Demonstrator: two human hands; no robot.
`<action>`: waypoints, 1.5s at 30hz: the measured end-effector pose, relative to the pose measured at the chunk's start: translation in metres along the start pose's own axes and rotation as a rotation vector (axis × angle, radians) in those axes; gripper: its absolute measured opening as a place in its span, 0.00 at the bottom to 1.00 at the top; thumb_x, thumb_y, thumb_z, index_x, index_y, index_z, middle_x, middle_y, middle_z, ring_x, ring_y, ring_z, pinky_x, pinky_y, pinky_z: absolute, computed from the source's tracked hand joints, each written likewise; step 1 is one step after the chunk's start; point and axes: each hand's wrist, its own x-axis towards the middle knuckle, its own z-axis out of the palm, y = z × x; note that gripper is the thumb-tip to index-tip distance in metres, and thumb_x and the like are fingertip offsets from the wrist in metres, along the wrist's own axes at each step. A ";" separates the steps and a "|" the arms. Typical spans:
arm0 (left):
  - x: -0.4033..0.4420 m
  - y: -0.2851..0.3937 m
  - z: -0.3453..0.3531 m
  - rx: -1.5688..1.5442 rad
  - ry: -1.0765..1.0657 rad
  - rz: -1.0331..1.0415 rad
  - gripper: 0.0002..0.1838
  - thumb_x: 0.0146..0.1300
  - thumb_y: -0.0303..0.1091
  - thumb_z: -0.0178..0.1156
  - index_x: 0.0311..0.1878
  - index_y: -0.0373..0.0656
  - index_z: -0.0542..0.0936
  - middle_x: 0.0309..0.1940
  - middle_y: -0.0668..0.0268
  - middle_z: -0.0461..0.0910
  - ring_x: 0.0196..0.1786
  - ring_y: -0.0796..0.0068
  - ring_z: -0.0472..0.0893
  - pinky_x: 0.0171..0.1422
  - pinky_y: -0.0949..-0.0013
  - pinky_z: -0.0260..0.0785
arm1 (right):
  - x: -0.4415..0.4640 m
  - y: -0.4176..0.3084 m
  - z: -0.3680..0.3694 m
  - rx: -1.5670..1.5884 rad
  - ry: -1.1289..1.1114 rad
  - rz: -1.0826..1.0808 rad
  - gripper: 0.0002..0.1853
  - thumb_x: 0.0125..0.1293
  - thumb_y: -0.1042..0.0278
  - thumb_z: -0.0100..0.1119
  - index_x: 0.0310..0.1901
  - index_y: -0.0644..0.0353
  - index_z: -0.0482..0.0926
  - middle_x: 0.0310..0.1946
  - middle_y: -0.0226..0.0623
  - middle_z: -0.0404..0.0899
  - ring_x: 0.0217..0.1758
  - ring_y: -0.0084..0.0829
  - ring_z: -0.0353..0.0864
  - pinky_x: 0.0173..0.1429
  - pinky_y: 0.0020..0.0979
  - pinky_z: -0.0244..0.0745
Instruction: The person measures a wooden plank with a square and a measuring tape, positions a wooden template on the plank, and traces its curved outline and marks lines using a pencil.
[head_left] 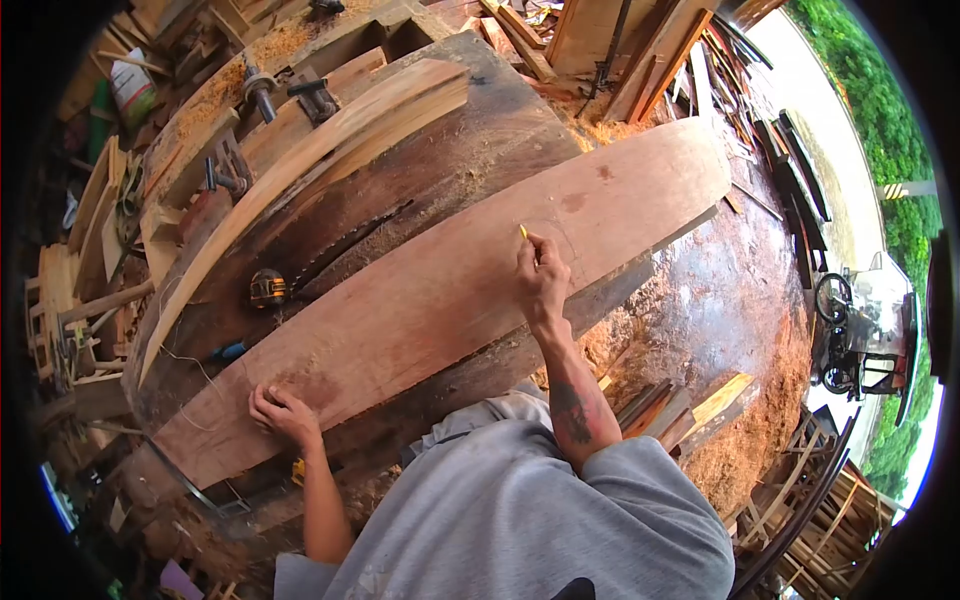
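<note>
- The dark wooden worktop (520,115), dusted with shavings, lies under the work and probably gives it a broad, firm bed.
- The long reddish-brown plank (430,265) lies broad face up, slanting across the near side of the worktop; that places its surface within reach of both hands.
- The curved timber (270,205) lies beyond the plank, apart from it, leaving the upper face uncovered.
- The left hand (285,412) rests on the plank toward its narrower end, fingers open and spread, apparently to steady it.
- The right hand (543,270) is over the plank's wider half, fingers closed around a yellow pencil (523,231).
- The yellow-and-black tape measure (268,289) sits just past the plank's far edge, likely for easy reach.
- Whether the pencil's point touches wood, I cannot tell.
</note>
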 end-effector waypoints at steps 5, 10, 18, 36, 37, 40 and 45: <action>-0.001 0.003 -0.001 -0.013 0.000 -0.016 0.17 0.74 0.41 0.56 0.59 0.41 0.79 0.59 0.54 0.76 0.65 0.52 0.74 0.69 0.50 0.64 | 0.014 0.016 -0.008 0.073 0.195 0.113 0.14 0.76 0.65 0.56 0.51 0.68 0.82 0.22 0.29 0.77 0.23 0.17 0.72 0.27 0.27 0.68; -0.001 0.003 -0.003 -0.029 -0.025 -0.036 0.18 0.74 0.41 0.56 0.60 0.41 0.78 0.60 0.54 0.76 0.65 0.52 0.73 0.70 0.50 0.63 | 0.003 0.003 -0.012 0.017 0.057 0.036 0.13 0.75 0.66 0.57 0.51 0.65 0.83 0.24 0.36 0.81 0.26 0.23 0.78 0.31 0.31 0.73; -0.002 -0.002 -0.001 -0.034 -0.048 -0.047 0.19 0.75 0.40 0.54 0.62 0.41 0.76 0.63 0.55 0.73 0.67 0.51 0.72 0.70 0.49 0.62 | 0.020 0.009 -0.013 0.009 0.070 0.019 0.11 0.75 0.67 0.57 0.49 0.65 0.85 0.21 0.35 0.81 0.24 0.23 0.77 0.30 0.31 0.72; -0.001 0.001 -0.006 -0.030 -0.057 -0.059 0.17 0.76 0.41 0.54 0.61 0.42 0.76 0.64 0.54 0.73 0.66 0.49 0.72 0.69 0.48 0.63 | 0.005 0.005 -0.029 0.045 -0.231 -0.056 0.10 0.73 0.70 0.60 0.49 0.62 0.86 0.21 0.45 0.80 0.24 0.27 0.81 0.31 0.32 0.74; -0.001 0.000 -0.005 -0.032 -0.046 -0.043 0.18 0.76 0.41 0.54 0.61 0.42 0.76 0.64 0.54 0.73 0.66 0.49 0.72 0.69 0.48 0.63 | 0.010 0.005 -0.030 0.047 -0.190 -0.037 0.10 0.74 0.69 0.59 0.50 0.62 0.85 0.21 0.44 0.80 0.25 0.27 0.81 0.32 0.33 0.74; -0.002 0.001 -0.005 -0.029 -0.040 -0.032 0.18 0.76 0.41 0.54 0.61 0.42 0.76 0.64 0.54 0.73 0.66 0.48 0.72 0.69 0.48 0.63 | 0.027 0.001 -0.030 0.058 -0.153 -0.038 0.11 0.74 0.68 0.58 0.50 0.62 0.85 0.22 0.45 0.81 0.25 0.27 0.82 0.33 0.33 0.75; -0.002 0.003 -0.005 -0.057 -0.035 -0.068 0.18 0.76 0.41 0.54 0.61 0.42 0.76 0.63 0.55 0.74 0.66 0.48 0.73 0.68 0.48 0.63 | 0.013 -0.010 -0.041 -0.071 -0.335 -0.132 0.11 0.74 0.68 0.58 0.49 0.63 0.85 0.25 0.46 0.82 0.28 0.25 0.82 0.35 0.31 0.76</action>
